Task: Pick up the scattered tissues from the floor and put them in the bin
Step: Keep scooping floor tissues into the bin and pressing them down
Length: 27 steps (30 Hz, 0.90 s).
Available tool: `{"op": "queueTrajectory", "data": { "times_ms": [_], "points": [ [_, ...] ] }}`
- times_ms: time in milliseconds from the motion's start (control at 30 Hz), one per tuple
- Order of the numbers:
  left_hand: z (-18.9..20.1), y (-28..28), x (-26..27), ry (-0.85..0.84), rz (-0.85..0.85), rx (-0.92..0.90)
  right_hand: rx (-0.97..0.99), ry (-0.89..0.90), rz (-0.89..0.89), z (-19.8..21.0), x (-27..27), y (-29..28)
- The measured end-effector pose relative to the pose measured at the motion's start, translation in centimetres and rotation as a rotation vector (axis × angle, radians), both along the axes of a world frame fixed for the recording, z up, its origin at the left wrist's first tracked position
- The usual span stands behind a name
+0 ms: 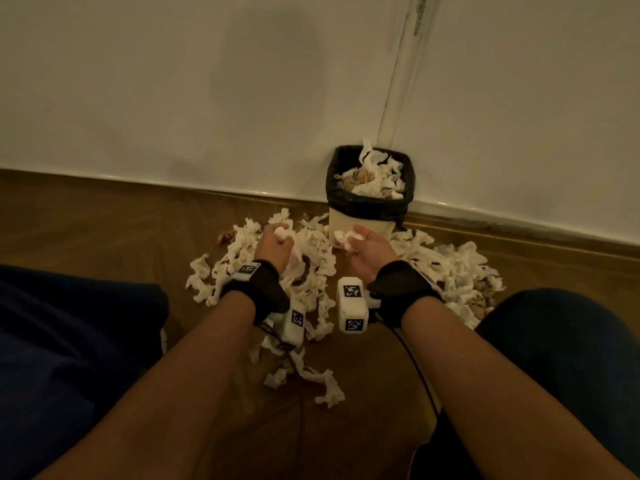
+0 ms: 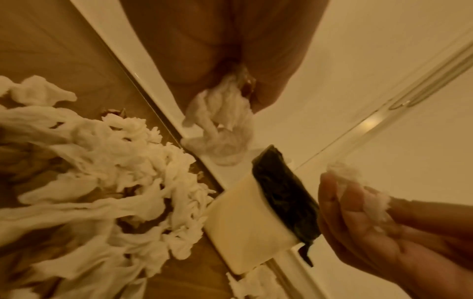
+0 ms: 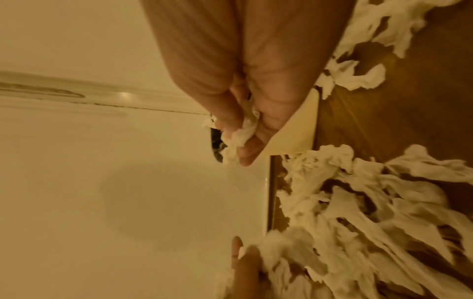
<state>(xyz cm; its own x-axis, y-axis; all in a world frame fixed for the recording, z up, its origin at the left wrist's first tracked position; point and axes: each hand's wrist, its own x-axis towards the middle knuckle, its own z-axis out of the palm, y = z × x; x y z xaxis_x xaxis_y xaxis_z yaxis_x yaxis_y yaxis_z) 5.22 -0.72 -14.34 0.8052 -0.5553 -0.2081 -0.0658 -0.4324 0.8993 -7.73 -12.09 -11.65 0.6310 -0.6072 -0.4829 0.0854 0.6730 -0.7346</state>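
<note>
My left hand (image 1: 273, 245) grips a tissue wad (image 1: 281, 232). My right hand (image 1: 369, 251) grips crumpled tissues (image 1: 348, 239) before the bin (image 1: 367, 216).

— Any words, brands or numbers to read here?

— None. The only markings are black-and-white square coded patterns on the white wrist camera housings (image 1: 352, 304), and they carry no letters or digits.

— And the bin (image 1: 367, 202), the wall (image 1: 173, 81)?

— The bin and its black liner are unmarked, and so is the wall.
</note>
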Motion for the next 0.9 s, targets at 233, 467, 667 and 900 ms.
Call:
{"op": "queueTrajectory", "data": {
  "times_ms": [233, 467, 667, 900],
  "points": [
    [3.0, -1.2, -1.0, 0.009, 0.009, -0.223, -0.118, -0.095, -0.03, 5.6, -2.3, -1.7],
    [6.3, -3.2, -2.1, 0.135, 0.002, -0.332, -0.351, 0.001, 0.043, 8.2, -4.0, -4.4],
    [9.9, -6.4, -2.8, 0.589, -0.088, -0.519, -0.451, 0.203, -0.029, 7.8, -3.9, -9.6],
    [11.6, -13.7, -3.4, 0.542, -0.071, -0.468, -0.749, 0.396, -0.041, 5.4, -4.0, -14.0]
  ]
}}
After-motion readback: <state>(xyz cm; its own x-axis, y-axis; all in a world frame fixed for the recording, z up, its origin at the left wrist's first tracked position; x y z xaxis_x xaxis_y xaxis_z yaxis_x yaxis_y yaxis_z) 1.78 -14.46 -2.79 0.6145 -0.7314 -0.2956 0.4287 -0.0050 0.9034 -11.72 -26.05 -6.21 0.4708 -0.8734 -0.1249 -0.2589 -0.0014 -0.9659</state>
